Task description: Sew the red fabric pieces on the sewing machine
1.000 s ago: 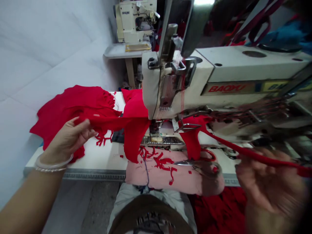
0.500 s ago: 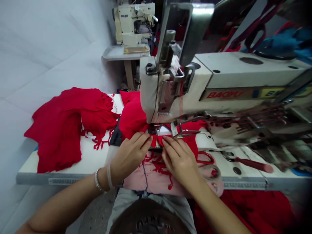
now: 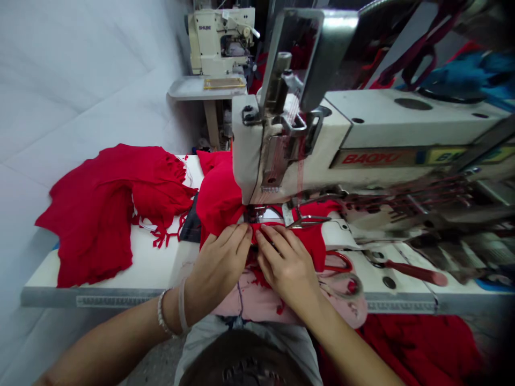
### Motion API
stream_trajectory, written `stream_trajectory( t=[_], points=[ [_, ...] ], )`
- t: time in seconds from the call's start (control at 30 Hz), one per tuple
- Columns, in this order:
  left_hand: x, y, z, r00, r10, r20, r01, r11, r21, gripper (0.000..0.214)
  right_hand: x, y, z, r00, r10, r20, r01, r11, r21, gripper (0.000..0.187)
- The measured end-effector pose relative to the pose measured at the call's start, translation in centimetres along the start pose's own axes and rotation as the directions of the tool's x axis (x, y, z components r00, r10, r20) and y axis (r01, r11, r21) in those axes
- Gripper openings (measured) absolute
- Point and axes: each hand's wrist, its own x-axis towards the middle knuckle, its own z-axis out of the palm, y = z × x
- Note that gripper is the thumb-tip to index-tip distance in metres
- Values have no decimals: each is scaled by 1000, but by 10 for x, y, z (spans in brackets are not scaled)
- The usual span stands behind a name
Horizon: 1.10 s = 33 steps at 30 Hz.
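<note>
Both hands meet at the front of the sewing machine head. My left hand and my right hand press and pinch a red knit fabric beside the presser foot. The fabric runs under the foot, and my fingers hide part of the needle plate. Red-handled scissors lie just beyond my right hand, their steel blades pointing toward the foot. A pink cloth lies across my lap below both hands, with red scraps on it.
A heap of fringed red fabric lies on the white table, left of my hands. A red-handled screwdriver lies at the right. Another sewing machine stands behind, and red cloth lies on the floor.
My hands have come together at the presser foot, from far apart a second ago. The right hand has let go of the red-handled tool, and the fabric now lies under the foot.
</note>
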Motion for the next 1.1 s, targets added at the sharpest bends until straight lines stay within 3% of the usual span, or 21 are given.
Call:
stream_trajectory(
  t=[0.33,0.7,0.93,1.1],
  points=[
    [-2,-3,3,999,5,34,-3,999,-51,41,4,0,-2,1000,-30,-2,30,999,-11,29],
    [2,-5,13,998,-30,-47,26,996,-81,38,12,10,10,999,32,-20,-30,997,71,30],
    [1,-6,14,999,-12,-46,6,993,-119,33,13,8,9,994,102,-30,-92,966,241,23],
    [3,-9,19,996,-5,-89,-7,992,-127,35,15,7,11,995,96,-13,-92,975,201,25]
  ],
)
